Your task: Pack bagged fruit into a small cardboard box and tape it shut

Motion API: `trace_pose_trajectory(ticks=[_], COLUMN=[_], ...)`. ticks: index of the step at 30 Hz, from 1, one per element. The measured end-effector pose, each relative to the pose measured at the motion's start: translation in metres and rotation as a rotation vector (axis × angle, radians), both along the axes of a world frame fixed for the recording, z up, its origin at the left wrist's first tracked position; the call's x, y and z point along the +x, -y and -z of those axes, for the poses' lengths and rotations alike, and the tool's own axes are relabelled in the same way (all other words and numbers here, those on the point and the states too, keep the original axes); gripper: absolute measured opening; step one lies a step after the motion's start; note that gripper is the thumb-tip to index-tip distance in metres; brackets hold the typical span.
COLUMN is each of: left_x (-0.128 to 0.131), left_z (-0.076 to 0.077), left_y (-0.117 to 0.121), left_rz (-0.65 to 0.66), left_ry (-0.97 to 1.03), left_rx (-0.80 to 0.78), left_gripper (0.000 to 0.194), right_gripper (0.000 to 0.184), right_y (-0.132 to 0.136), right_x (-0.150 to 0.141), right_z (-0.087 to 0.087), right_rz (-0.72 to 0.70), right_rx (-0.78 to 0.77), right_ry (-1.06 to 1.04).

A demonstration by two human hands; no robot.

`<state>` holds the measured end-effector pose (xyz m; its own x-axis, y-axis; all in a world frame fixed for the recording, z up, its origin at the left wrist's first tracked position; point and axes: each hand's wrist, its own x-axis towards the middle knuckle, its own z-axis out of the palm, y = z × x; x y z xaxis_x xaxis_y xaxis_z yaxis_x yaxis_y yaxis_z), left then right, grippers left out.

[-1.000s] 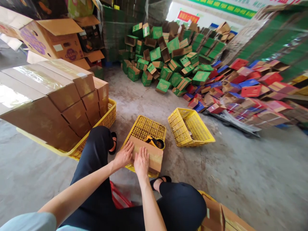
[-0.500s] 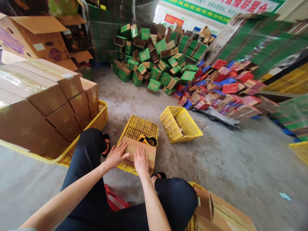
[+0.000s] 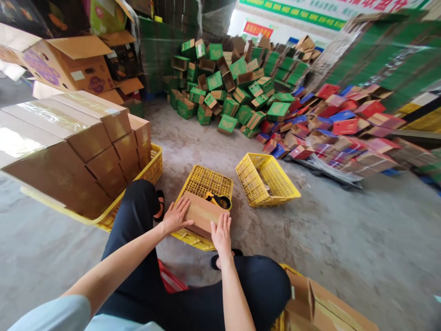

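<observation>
A closed brown cardboard box (image 3: 203,214) lies on an upturned yellow plastic crate (image 3: 210,179) between my knees. My left hand (image 3: 176,216) rests flat on the box's left end, its fingers stretched out and the thumb apart. At the right end, my right hand (image 3: 222,233) touches the box with straight fingers; part of its contact with the side is hidden. Just behind the box, a yellow and black tape dispenser (image 3: 222,201) sits on the crate.
Brown boxes (image 3: 93,142) are stacked in a large yellow crate (image 3: 156,165) on my left. Another yellow crate (image 3: 272,179) stands right of the work crate. Flattened cardboard (image 3: 330,303) lies by my right knee. Green boxes (image 3: 213,82) and red-blue boxes (image 3: 337,124) pile up behind.
My right hand has slid from the middle of the box's top to its right end. My left hand stays at the left end. The whole view has shifted slightly.
</observation>
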<state>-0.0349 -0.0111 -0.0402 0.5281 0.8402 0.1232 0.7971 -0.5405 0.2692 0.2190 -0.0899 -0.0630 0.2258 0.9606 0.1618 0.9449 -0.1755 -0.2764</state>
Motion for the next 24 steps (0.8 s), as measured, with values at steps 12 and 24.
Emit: trace_pose_trajectory(ticks=[12, 24], left_x=[0.054, 0.046], left_z=[-0.01, -0.014], left_y=[0.018, 0.009], left_rz=[0.006, 0.104], left_ry=[0.008, 0.076], left_rx=[0.02, -0.024], left_gripper=[0.076, 0.059], right_gripper=[0.086, 0.073], right_y=[0.0, 0.007], right_x=[-0.005, -0.009], right_z=[0.002, -0.016], right_rz=[-0.007, 0.059], right_rx=[0.022, -0.08], right_ry=[0.041, 0.039])
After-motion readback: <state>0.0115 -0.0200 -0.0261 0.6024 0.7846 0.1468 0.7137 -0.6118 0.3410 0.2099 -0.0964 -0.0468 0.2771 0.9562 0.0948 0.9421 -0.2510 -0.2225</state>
